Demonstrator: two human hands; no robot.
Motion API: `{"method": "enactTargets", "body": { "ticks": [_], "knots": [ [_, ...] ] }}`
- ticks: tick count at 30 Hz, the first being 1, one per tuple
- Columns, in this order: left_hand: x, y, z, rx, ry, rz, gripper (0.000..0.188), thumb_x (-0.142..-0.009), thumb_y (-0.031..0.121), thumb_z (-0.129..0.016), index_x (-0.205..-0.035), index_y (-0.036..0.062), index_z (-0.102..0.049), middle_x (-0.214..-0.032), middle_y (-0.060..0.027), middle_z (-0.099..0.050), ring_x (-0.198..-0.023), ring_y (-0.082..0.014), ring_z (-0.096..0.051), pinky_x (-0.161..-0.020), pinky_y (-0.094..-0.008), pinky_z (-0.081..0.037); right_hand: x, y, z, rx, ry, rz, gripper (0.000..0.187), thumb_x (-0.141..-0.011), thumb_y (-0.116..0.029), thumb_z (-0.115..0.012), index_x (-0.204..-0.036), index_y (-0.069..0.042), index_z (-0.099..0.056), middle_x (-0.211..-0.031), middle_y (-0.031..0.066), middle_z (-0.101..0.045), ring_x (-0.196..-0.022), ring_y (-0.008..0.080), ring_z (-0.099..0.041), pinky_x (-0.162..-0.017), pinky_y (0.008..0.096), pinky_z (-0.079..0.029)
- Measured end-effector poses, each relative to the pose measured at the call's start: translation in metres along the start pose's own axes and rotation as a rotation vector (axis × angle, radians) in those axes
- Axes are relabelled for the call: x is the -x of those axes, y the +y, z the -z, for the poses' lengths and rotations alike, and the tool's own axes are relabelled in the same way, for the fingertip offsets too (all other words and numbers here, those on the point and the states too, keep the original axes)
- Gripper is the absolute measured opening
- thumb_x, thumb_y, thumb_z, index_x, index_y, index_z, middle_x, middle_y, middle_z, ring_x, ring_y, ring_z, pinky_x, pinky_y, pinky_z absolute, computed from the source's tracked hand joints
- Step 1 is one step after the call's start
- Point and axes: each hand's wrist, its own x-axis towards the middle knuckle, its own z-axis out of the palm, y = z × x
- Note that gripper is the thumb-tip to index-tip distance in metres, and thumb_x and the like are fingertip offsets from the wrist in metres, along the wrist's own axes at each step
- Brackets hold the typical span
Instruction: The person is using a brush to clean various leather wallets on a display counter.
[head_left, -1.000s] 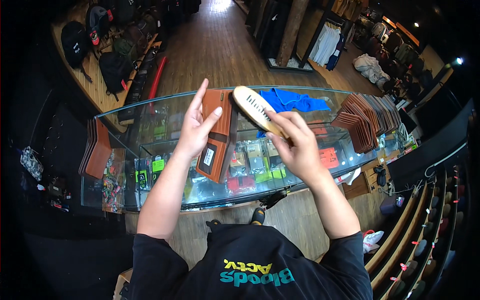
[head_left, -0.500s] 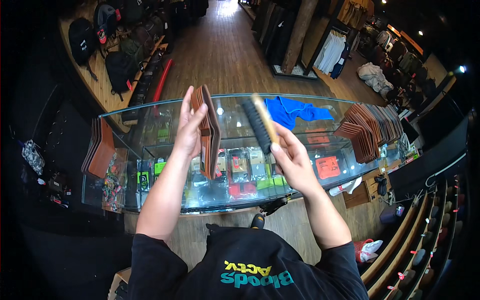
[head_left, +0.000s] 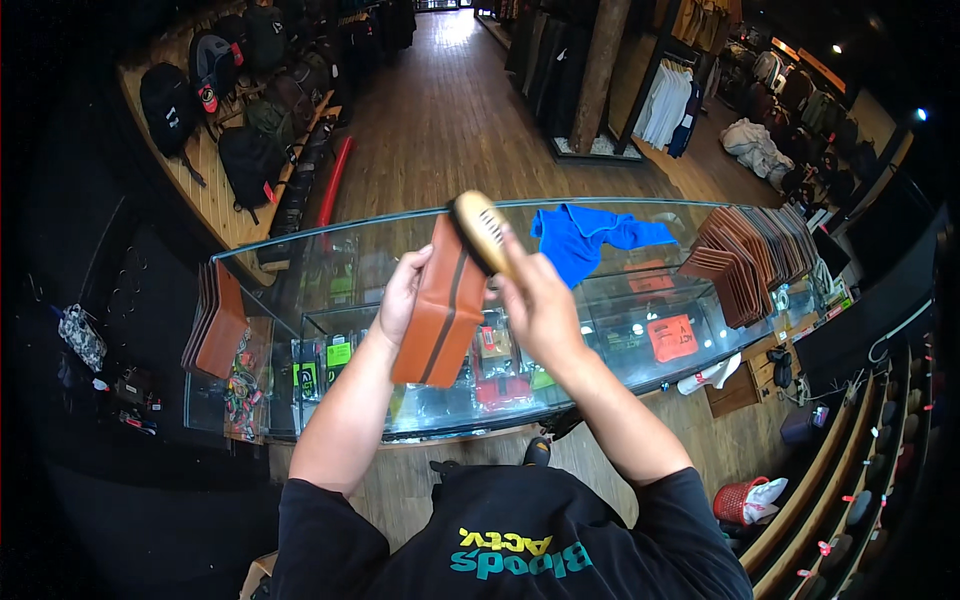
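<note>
My left hand (head_left: 405, 295) is closed on a brown leather wallet (head_left: 437, 325) with a dark stripe down its outer face. The wallet is held up over the glass counter, its outside turned toward me. My right hand (head_left: 537, 305) grips a wooden brush (head_left: 482, 228) with dark bristles. The brush lies against the upper right part of the wallet, bristle side toward the leather; where they meet is mostly hidden by the brush's wooden back. The fingertips of my left hand are partly hidden behind the wallet.
A glass display counter (head_left: 345, 240) with packaged goods inside stands below my hands. On it lie a blue cloth (head_left: 590, 240), a large row of wallets (head_left: 725, 255) at the right and a few brown wallets (head_left: 218, 325) at the left.
The wallet has turned from edge-on to show its outer face. The brush has moved left and rotated, from apart from the wallet to against its upper part.
</note>
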Motion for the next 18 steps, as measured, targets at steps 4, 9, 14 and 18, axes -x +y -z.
{"method": "enactTargets", "body": {
  "ticks": [4, 9, 14, 18],
  "knots": [
    [0.008, -0.012, 0.022, -0.386, 0.44, -0.191, 0.044, -0.118, 0.032, -0.058, -0.149, 0.001, -0.064, -0.133, -0.0124, -0.077, -0.119, -0.0208, -0.076, -0.105, -0.0369, -0.061, 0.006, -0.007, 0.003, -0.116, 0.062, 0.257, 0.067, -0.098, -0.004, -0.081, -0.162, -0.009, -0.061, -0.102, 0.0161, -0.067, -0.088, 0.0317, -0.068, -0.079, 0.0396, -0.058],
    [0.0, 0.001, 0.007, -0.486, 0.303, -0.183, 0.047, -0.121, 0.031, -0.055, -0.155, -0.0016, -0.06, -0.136, -0.0082, -0.076, -0.119, -0.0138, -0.074, -0.105, -0.0309, -0.059, -0.002, 0.016, 0.03, 0.132, 0.068, 0.057, 0.059, -0.095, -0.002, -0.083, -0.152, -0.011, -0.069, -0.102, 0.0172, -0.071, -0.09, 0.0341, -0.072, -0.078, 0.042, -0.059],
    [0.008, -0.01, 0.033, -0.739, 0.331, -0.313, 0.045, -0.121, 0.027, -0.056, -0.155, -0.0026, -0.063, -0.137, -0.005, -0.076, -0.12, -0.0103, -0.071, -0.105, -0.0292, -0.057, 0.011, 0.008, 0.046, 0.249, -0.117, 0.295, 0.056, -0.094, -0.012, -0.083, -0.147, -0.03, -0.074, -0.107, 0.0097, -0.069, -0.085, 0.0351, -0.074, -0.07, 0.0458, -0.062],
    [0.007, 0.004, 0.001, -0.77, 0.305, -0.24, 0.044, -0.119, 0.025, -0.062, -0.153, -0.0027, -0.066, -0.132, -0.0067, -0.079, -0.117, -0.011, -0.073, -0.102, -0.0286, -0.058, -0.023, 0.016, 0.062, 0.163, 0.18, 0.093, 0.052, -0.098, -0.01, -0.082, -0.148, -0.019, -0.073, -0.105, 0.0134, -0.071, -0.087, 0.035, -0.074, -0.07, 0.0448, -0.059]
  ]
}}
